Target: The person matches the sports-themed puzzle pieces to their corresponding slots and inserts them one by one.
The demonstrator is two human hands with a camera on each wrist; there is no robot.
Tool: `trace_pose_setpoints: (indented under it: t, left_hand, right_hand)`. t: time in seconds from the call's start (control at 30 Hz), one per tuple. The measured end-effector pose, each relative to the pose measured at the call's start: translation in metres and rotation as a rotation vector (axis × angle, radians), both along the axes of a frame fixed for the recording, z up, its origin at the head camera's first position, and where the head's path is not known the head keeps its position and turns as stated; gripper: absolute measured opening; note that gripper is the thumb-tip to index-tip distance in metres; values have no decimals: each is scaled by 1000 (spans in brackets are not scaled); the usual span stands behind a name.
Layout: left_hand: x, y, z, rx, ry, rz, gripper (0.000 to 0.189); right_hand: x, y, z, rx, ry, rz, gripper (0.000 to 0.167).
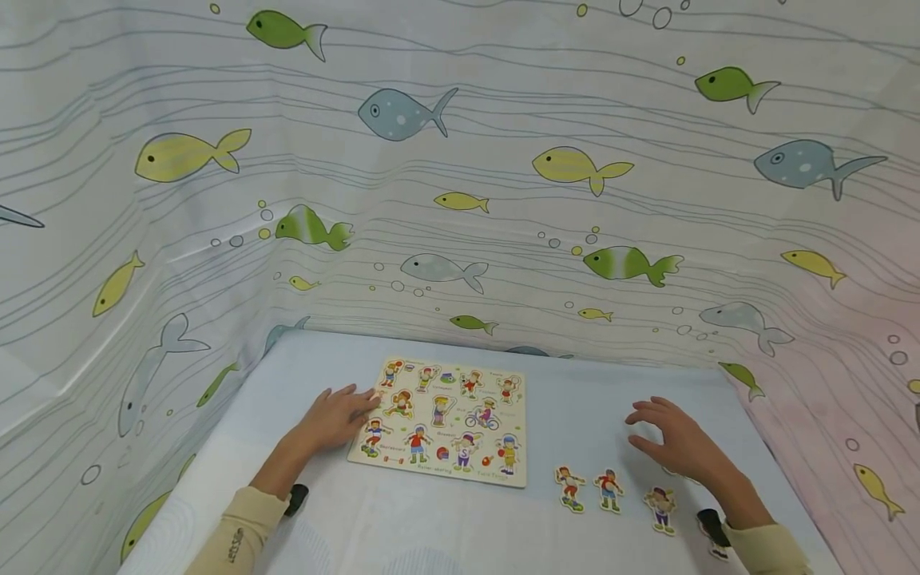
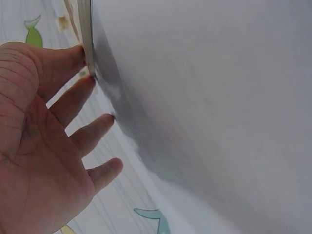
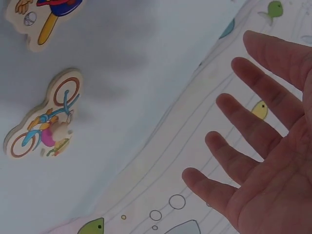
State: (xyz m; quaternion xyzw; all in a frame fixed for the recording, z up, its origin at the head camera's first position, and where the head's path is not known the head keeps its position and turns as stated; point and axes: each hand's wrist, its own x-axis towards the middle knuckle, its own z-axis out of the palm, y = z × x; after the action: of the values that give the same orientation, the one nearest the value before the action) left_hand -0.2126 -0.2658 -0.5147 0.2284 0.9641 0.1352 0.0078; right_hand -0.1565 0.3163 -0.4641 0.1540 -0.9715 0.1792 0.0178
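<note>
A wooden puzzle board [image 1: 458, 427] printed with sports figures lies flat on the table. At its left edge is my left hand [image 1: 338, 417], the thumb and forefinger touching the rim. In the left wrist view the other fingers of this left hand [image 2: 53, 131] are spread. My right hand [image 1: 676, 438] hovers over the table to the right, fingers apart, holding nothing. Below it lie loose figure pieces: a skateboarder piece [image 1: 570, 489], a red-shirted figure piece [image 1: 610, 490] and a purple-trousered figure piece [image 1: 660, 509]. A cyclist piece [image 3: 46, 119] shows in the right wrist view.
Another figure piece [image 1: 717, 547] is partly covered by the right wrist's black camera [image 1: 710, 527]. A piece with a bat [image 3: 48, 19] is cut off by the right wrist view's top edge. A fish-patterned curtain [image 1: 503, 239] surrounds the table [image 1: 431, 527].
</note>
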Motion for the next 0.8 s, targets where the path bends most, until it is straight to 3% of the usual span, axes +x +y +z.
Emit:
trace_pose_setpoints:
  t: [0.33,0.8]
  left_hand:
    - [0,0,-2,-1,-1,4,38]
    - [-2,0,-3,-6,9,6,38]
  right_hand:
    - [9,25,-12,55,-1,-42,19]
    - [17,45,-18,72,-24,-79,18]
